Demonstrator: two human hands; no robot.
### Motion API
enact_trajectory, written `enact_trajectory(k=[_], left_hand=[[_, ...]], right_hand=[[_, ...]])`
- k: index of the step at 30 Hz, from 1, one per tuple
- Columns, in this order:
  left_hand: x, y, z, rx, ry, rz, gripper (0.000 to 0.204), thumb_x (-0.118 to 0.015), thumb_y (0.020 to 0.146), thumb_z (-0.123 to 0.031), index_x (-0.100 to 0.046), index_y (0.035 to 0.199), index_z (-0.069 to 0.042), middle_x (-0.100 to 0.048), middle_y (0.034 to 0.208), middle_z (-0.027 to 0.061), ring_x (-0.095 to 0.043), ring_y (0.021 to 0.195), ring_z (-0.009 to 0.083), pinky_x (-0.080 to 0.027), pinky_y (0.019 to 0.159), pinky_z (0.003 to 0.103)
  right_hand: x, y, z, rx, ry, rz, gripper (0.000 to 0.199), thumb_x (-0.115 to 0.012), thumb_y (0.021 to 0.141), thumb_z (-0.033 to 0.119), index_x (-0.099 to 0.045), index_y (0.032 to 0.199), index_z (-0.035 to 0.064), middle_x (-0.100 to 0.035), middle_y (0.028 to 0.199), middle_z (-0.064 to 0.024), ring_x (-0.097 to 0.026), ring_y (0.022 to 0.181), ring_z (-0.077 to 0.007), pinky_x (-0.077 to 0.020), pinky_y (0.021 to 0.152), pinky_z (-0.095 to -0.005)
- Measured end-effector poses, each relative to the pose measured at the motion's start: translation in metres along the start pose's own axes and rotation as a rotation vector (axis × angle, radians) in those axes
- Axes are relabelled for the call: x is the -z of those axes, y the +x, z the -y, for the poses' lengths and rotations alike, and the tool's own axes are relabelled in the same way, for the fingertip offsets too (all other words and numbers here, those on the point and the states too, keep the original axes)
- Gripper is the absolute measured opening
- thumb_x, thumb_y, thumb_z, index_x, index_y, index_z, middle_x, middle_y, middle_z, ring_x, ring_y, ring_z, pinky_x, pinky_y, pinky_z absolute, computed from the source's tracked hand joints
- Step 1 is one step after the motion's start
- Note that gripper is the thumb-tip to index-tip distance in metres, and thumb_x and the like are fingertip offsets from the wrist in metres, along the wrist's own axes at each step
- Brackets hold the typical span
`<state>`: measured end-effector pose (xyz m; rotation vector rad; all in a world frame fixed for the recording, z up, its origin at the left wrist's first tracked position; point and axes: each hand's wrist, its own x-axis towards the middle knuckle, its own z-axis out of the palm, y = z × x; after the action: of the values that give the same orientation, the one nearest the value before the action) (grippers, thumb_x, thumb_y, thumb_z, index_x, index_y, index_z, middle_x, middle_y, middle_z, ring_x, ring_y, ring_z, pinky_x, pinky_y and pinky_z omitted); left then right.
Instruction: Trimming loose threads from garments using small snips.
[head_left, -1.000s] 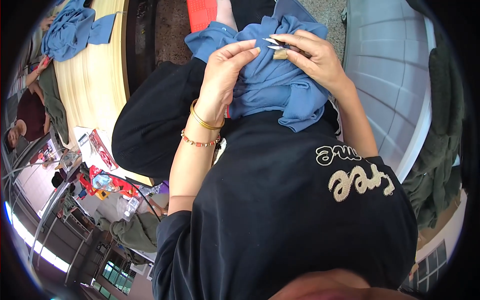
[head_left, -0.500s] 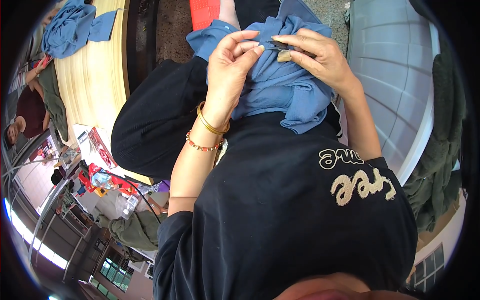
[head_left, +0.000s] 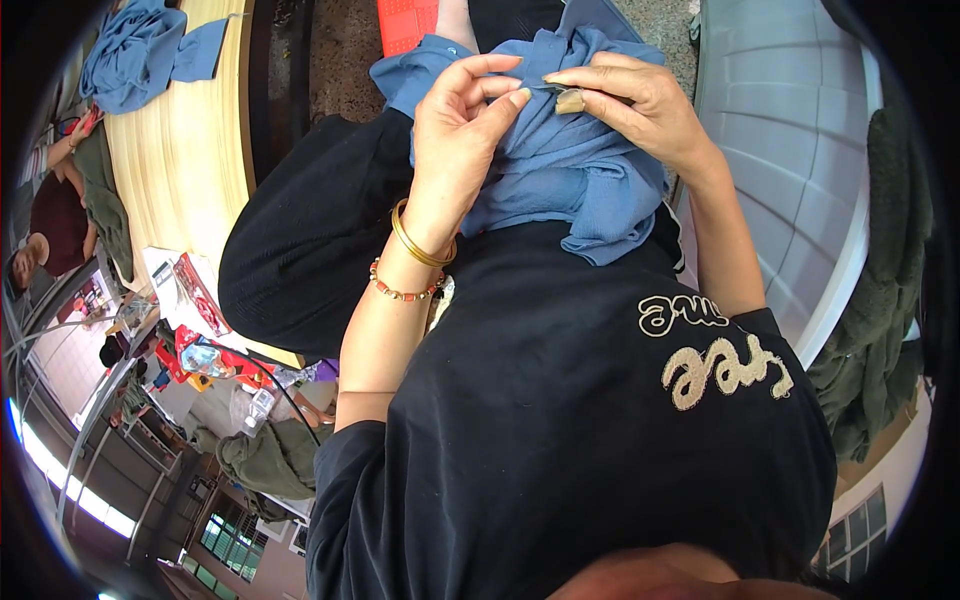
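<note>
A crumpled blue garment (head_left: 550,180) lies across my lap. Over its upper part, my left hand (head_left: 458,130) has thumb and fingertips closed on a bit of the cloth. Close beside it, my right hand (head_left: 648,112) grips a small, thin, dark metal tool (head_left: 562,88) that resembles thread snips; the fingers cover most of it. A tan wrap (head_left: 570,102) sits round my right thumb tip. The fingertips of both hands are a short gap apart.
To the left runs a pale wooden table (head_left: 190,150) bearing another blue garment (head_left: 130,60). A large grey-white bin (head_left: 780,150) stands at my right, dark green cloth (head_left: 885,230) beyond its rim. Ahead is a red plastic piece (head_left: 408,28). Another person (head_left: 60,215) is at far left.
Both hands stay nearly in place over the garment. The tool in my right hand has tilted a little, and less of its dark part shows.
</note>
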<state>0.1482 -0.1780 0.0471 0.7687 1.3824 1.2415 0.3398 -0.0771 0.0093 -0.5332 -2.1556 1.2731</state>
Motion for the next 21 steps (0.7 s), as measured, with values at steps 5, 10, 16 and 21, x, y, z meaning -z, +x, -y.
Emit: enact_trajectory(k=[5, 10, 16, 21], left_hand=[[0.003, 0.010, -0.007, 0.041, 0.088, 0.069, 0.032, -0.065, 0.088, -0.002, -0.060, 0.120, -0.001, -0.066, 0.094, 0.0015, -0.060, 0.090, 0.0052, -0.045, 0.084, 0.018], [0.012, 0.041, -0.021, 0.005, 0.495, 0.178, 0.031, -0.065, 0.089, -0.018, -0.062, 0.113, 0.002, -0.066, 0.080, 0.0023, -0.056, 0.072, 0.0048, -0.045, 0.064, 0.020], [0.014, 0.093, 0.004, -0.104, 0.763, 0.136, 0.039, -0.060, 0.090, -0.035, -0.068, 0.103, 0.001, -0.070, 0.085, 0.0127, -0.067, 0.080, 0.0193, -0.050, 0.072, 0.029], [-0.002, 0.122, 0.022, -0.010, 0.765, 0.129, 0.046, -0.054, 0.090, -0.041, -0.069, 0.101, 0.001, -0.069, 0.092, 0.0205, -0.066, 0.092, 0.0309, -0.049, 0.082, 0.037]], right_hand=[[0.006, -0.004, -0.001, -0.020, 0.022, -0.017, 0.026, -0.058, 0.090, 0.003, -0.067, 0.114, 0.0032, -0.063, 0.084, -0.0040, -0.058, 0.074, -0.0120, -0.0459, 0.067, -0.0238], [-0.003, -0.011, -0.007, -0.091, 0.194, -0.017, 0.027, -0.057, 0.090, 0.005, -0.065, 0.116, 0.0011, -0.060, 0.085, -0.0039, -0.059, 0.077, -0.0112, -0.0459, 0.070, -0.0225], [-0.011, -0.017, -0.005, -0.132, 0.237, 0.002, 0.028, -0.059, 0.090, 0.011, -0.065, 0.115, 0.0008, -0.056, 0.078, -0.0045, -0.056, 0.071, -0.0147, -0.0458, 0.067, -0.0267], [-0.003, -0.020, 0.000, -0.182, 0.055, 0.057, 0.026, -0.060, 0.088, 0.009, -0.066, 0.111, 0.0016, -0.057, 0.075, -0.0059, -0.056, 0.068, -0.0154, -0.0455, 0.064, -0.0276]])
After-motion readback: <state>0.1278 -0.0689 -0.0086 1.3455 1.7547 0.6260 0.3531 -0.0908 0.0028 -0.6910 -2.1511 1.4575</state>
